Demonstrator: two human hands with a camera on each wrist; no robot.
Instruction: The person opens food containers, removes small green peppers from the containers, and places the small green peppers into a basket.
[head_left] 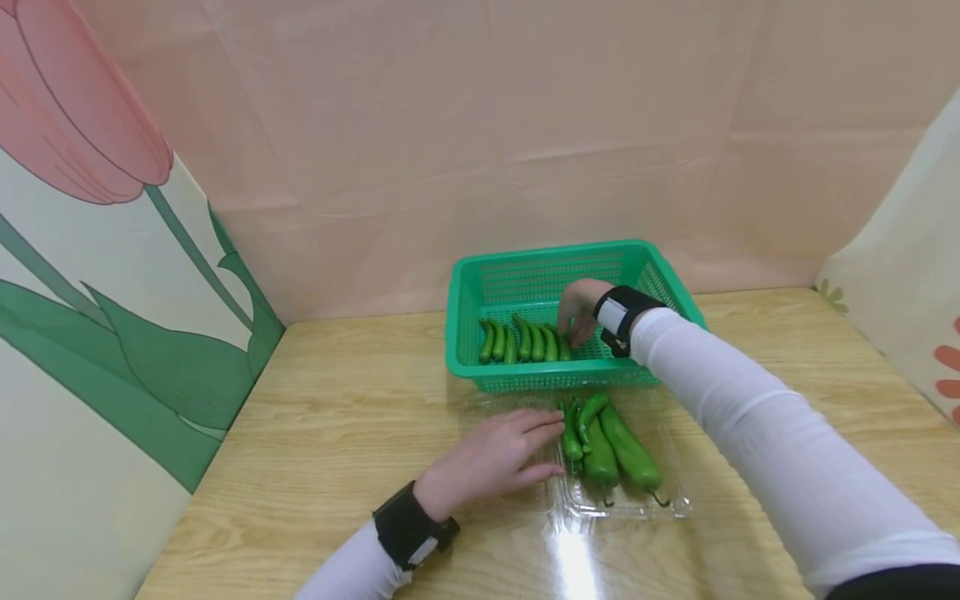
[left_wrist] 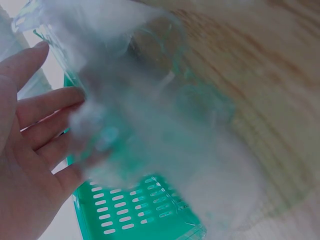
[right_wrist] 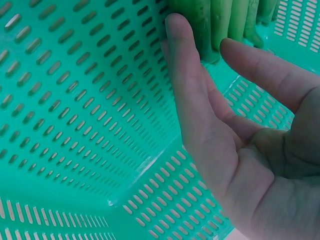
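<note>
My right hand point(head_left: 581, 311) reaches into the green plastic basket point(head_left: 457, 333), at the right end of a row of several green chili peppers point(head_left: 525, 342). Close up in the right wrist view, its straight index finger point(right_wrist: 182, 60) lies along the end pepper point(right_wrist: 200, 30), while the thumb stands apart on the other side. My left hand point(head_left: 498, 458) rests by the clear plastic box point(head_left: 675, 500), fingers stretched toward its left part. Inside the box lie two larger green peppers point(head_left: 630, 450) and a few slimmer ones point(head_left: 572, 429). The left wrist view is partly blurred by clear plastic.
The basket stands at the back of the wooden table point(head_left: 315, 442), close to a pink cloth backdrop point(head_left: 375, 167). The box sits right in front of it. A tulip-printed panel point(head_left: 112, 292) borders the left, and another printed panel point(head_left: 900, 275) the right.
</note>
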